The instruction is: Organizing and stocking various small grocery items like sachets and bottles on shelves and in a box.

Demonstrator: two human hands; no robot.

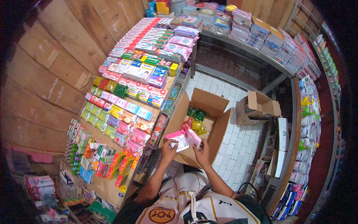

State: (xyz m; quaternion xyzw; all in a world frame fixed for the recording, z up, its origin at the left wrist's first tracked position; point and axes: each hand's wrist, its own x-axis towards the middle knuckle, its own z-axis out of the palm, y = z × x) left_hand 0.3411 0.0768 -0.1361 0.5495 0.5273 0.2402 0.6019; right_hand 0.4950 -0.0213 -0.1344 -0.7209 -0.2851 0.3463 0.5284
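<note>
My left hand (169, 151) grips a pink-and-white printed packet (179, 141) by its lower left edge. In my right hand (202, 153) is a second pink packet (193, 138), tilted and seen mostly edge-on. The two packets nearly meet at their upper corners; whether they touch I cannot tell. Both hands are over a large open cardboard box (208, 100) that stands on the floor. Inside it lie green packs (197, 113), a red pack (188, 123) and yellow packs (199, 127), in clear wrapping.
To the left, a wooden display table (107, 142) carries rows of soaps, toothpaste cartons and small boxes. A smaller open cardboard box (246, 112) stands on the white tiled floor (230, 145). Stacked goods (268, 36) line the far shelf; bagged packs (307, 123) line the right one.
</note>
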